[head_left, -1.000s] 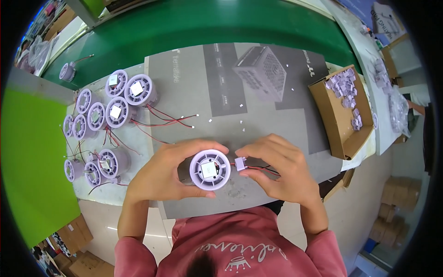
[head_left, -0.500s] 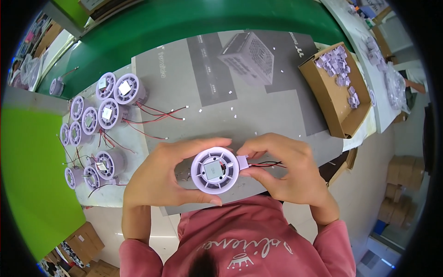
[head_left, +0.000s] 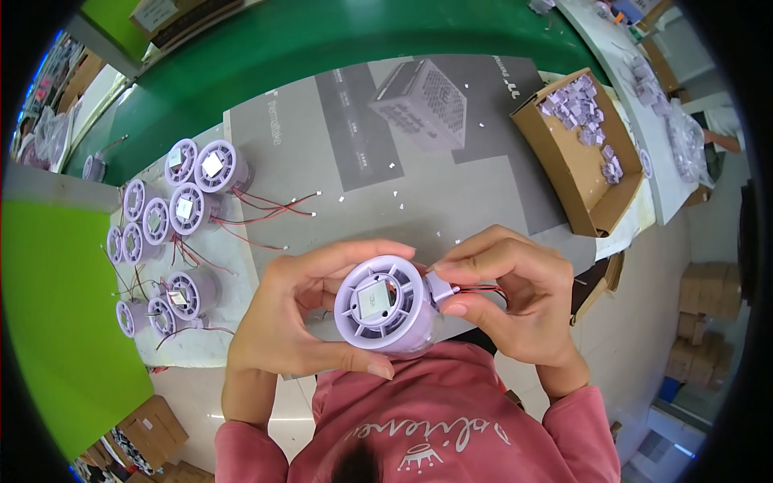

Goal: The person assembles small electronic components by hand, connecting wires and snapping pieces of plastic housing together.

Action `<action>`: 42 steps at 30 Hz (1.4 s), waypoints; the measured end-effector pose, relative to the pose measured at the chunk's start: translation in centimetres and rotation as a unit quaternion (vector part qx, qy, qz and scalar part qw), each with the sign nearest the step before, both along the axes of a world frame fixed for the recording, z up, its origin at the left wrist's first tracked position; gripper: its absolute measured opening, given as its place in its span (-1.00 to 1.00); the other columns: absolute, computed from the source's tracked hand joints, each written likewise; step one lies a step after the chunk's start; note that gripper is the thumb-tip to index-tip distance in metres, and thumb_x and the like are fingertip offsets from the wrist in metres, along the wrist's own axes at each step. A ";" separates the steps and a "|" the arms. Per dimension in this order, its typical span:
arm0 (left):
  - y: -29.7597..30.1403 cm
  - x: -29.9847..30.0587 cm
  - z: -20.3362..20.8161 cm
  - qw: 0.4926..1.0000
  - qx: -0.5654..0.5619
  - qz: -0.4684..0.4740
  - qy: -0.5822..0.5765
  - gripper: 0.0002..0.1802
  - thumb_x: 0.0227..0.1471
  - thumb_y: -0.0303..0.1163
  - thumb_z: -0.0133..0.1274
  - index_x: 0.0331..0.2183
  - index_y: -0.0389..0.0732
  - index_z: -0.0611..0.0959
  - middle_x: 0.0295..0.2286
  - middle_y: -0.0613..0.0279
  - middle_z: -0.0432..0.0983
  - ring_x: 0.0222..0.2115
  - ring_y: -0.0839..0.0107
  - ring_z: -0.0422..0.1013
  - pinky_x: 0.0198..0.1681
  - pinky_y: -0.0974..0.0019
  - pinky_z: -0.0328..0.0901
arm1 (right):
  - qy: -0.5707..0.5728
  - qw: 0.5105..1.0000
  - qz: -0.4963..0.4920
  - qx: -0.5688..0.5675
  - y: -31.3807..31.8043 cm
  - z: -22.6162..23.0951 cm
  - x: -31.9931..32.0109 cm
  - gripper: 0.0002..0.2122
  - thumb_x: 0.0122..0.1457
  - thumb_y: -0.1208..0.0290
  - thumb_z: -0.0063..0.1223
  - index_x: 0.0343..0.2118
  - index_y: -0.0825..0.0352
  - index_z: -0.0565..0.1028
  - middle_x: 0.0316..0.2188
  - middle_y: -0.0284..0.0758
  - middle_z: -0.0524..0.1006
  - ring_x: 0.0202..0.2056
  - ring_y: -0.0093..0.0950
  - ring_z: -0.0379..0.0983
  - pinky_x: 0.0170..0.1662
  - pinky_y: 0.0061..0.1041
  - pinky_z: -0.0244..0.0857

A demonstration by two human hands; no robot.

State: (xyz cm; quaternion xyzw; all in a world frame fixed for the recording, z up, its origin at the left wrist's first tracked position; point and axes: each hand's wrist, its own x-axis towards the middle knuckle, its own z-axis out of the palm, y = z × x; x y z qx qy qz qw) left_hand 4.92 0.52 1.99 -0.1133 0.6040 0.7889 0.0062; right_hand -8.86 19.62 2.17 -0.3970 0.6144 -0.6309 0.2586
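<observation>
Tipped further over since the earlier frame, the held fan unit (head_left: 388, 310) now bares more of its side wall, and the lilac clip (head_left: 438, 286) beside it has tilted too. Beyond the far edge of the grey printed mat (head_left: 467, 193) stretches a green surface (head_left: 322, 52). At the mat's right edge sits an open cardboard box (head_left: 568, 173). Left of the mat stands a cluster of similar fan units (head_left: 193, 208), some white-tipped wires (head_left: 306, 212) trailing onto it. Over the mat's near edge, the left hand (head_left: 282, 314) has thumb and fingers clamped round the held fan unit, whose spoked face bears a pale square label (head_left: 374, 300). Also over the mat's near part, the right hand (head_left: 527, 294) pinches the lilac clip between thumb and forefinger; whether clip and fan housing touch, I cannot tell. Red and black wires (head_left: 481, 287) run from the clip toward the palm. Small lilac pieces (head_left: 573, 105) are heaped in the box; tiny white bits (head_left: 401, 207) dot the mat's middle.
</observation>
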 end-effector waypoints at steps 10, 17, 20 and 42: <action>1.1 -0.9 0.1 0.997 -0.006 0.029 0.065 0.05 -0.70 -0.37 0.64 -0.04 -0.48 0.54 -0.14 -0.15 0.58 -0.09 0.24 0.53 0.04 0.22 0.40 | 0.111 0.993 -0.012 -0.027 0.4 0.4 -0.4 -0.76 -0.11 0.70 0.35 -0.30 0.39 0.67 -0.32 -0.19 0.60 -0.32 -0.42 0.58 -0.26 -0.47 0.50; 1.0 -2.6 3.4 0.981 -0.187 0.017 0.051 -0.21 -0.44 -0.44 0.53 -0.04 -0.25 0.61 -0.18 0.22 0.62 -0.17 0.41 0.56 -0.09 0.31 0.46 | 0.187 0.981 0.021 -0.040 0.4 0.9 -3.9 -0.75 -0.05 0.59 0.35 -0.25 0.34 0.66 -0.15 -0.22 0.60 -0.25 -0.32 0.57 -0.21 -0.45 0.48; 1.2 -6.6 5.0 0.938 -0.335 0.065 0.064 -0.28 -0.39 -0.48 0.48 -0.07 -0.25 0.58 -0.21 0.20 0.62 -0.15 0.41 0.56 -0.09 0.32 0.46 | 0.312 0.949 -0.037 -0.002 0.6 2.9 -7.8 -0.59 -0.06 0.41 0.39 -0.07 0.25 0.61 0.05 -0.25 0.52 -0.02 -0.25 0.47 0.00 -0.33 0.36; -19.7 -30.0 0.9 0.736 -0.670 0.080 -0.058 -0.47 0.13 0.03 0.06 0.04 -0.07 0.58 -0.04 0.07 0.54 -0.06 0.27 0.47 0.00 0.22 0.33 | 0.463 0.679 -0.194 0.536 13.5 -3.3 -23.5 -0.59 -0.20 0.69 0.23 -0.17 0.52 0.46 -0.23 0.03 0.45 -0.16 -0.01 0.43 -0.18 -0.22 0.46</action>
